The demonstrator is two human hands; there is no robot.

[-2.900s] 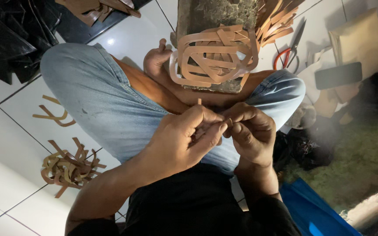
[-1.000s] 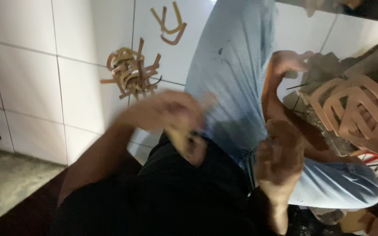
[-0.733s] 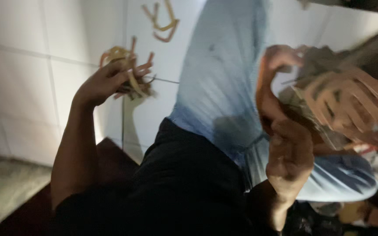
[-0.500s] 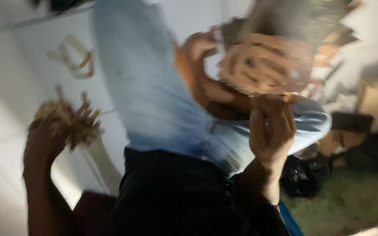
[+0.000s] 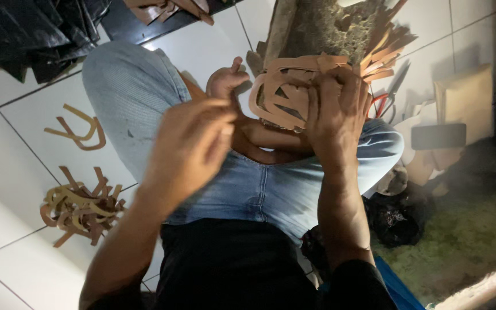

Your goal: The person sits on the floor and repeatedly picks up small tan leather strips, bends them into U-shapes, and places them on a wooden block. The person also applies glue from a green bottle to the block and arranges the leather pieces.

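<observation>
Back from the floor pile since half a second ago: left hand (image 5: 188, 146) is now over the lap, no longer down at the heap of tan strips (image 5: 78, 206) on the white tiles. Right hand (image 5: 334, 112) has gone up onto the cut-out stack (image 5: 285, 92) resting on the stone block (image 5: 328, 28).

Landmark: the stack.
- Right grip: fingers spread flat over the stack's right half, pressing it, not closed round anything.
- Left grip: fingers bunched, thumb to fingertips; blurred, cannot tell if a strip is pinched.
- Left hand lies down-left of the stack, near but apart; right hand is the one on it.
- Bare foot (image 5: 225, 80) just left of the stack.
- Scissors (image 5: 388, 95) just right of it.
- Loose U-shaped strip (image 5: 78, 129) far left, above the heap.
</observation>
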